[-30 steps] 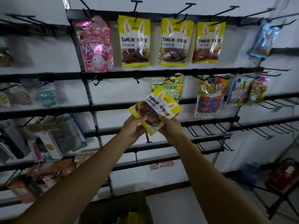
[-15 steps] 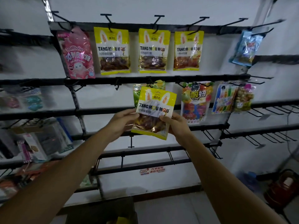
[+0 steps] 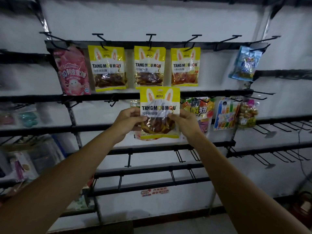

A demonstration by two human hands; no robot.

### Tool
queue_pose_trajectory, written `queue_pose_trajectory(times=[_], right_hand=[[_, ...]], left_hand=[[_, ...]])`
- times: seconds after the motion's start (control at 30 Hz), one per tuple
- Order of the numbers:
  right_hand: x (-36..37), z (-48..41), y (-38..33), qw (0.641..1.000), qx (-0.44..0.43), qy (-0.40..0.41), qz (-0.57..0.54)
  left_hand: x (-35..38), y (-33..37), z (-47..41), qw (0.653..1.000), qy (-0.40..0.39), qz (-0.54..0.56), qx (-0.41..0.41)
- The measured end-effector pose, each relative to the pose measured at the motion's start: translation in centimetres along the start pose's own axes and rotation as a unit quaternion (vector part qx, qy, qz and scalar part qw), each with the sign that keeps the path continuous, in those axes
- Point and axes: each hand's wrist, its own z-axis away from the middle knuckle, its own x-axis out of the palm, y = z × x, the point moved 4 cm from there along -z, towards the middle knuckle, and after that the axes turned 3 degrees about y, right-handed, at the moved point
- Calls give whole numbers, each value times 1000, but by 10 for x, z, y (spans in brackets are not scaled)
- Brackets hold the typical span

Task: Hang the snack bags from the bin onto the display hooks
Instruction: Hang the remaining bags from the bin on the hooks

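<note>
I hold a yellow TANG MOU MOU snack bag (image 3: 159,105) upright in front of the second rail of the display rack. My left hand (image 3: 128,123) pinches its left edge and my right hand (image 3: 184,123) pinches its right edge. The bag's top reaches the second rail (image 3: 94,97), just under the top row. Three matching yellow bags (image 3: 108,68) (image 3: 149,66) (image 3: 185,67) hang from hooks on the top rail. A green bag behind the held one is mostly hidden. The bin is out of view.
A pink bag (image 3: 72,73) hangs at the top left and a blue bag (image 3: 244,65) at the top right. Colourful bags (image 3: 199,112) (image 3: 226,114) (image 3: 249,114) hang on the second rail to the right. Bare hooks (image 3: 276,127) stick out lower right; a bare hook (image 3: 113,101) lies left of the held bag.
Both hands have turned the yellow bag from tilted to upright and raised it toward the second rail. The view has shifted upward and the bin has dropped out of sight.
</note>
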Motion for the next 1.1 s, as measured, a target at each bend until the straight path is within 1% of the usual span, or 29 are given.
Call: queue_pose_trajectory(times=[0.1, 0.2, 0.27, 0.37, 0.5, 0.6, 0.67, 0.83, 0.97, 1.1], right_hand=[[3, -18, -15, 999, -28, 7, 17], [8, -32, -28, 996, -47, 9, 70], [13, -40, -35, 995, -53, 6, 83], [20, -49, -45, 996, -54, 18, 73], [42, -65, -54, 997, -57, 19, 57], [66, -74, -60, 995, -84, -8, 58], [80, -77, -68, 995, -86, -15, 54], [115, -90, -75, 992, -110, -36, 58], [146, -101, -85, 991, -127, -32, 38], [171, -118, -102, 993, -120, 2, 0]], left_hand=[[-6, 18, -10, 1000, 2, -4, 27], [-17, 33, -21, 999, 7, -14, 44], [-22, 40, -29, 998, 2, -18, 57], [-29, 49, -40, 997, -1, -23, 72], [-53, 61, -54, 996, 19, -3, 85], [-75, 74, -65, 993, 41, 2, 112], [-87, 79, -70, 990, 51, 0, 132], [-119, 81, -75, 986, 69, 11, 150], [-148, 91, -75, 982, 90, 1, 165], [-173, 100, -80, 976, 122, -18, 177]])
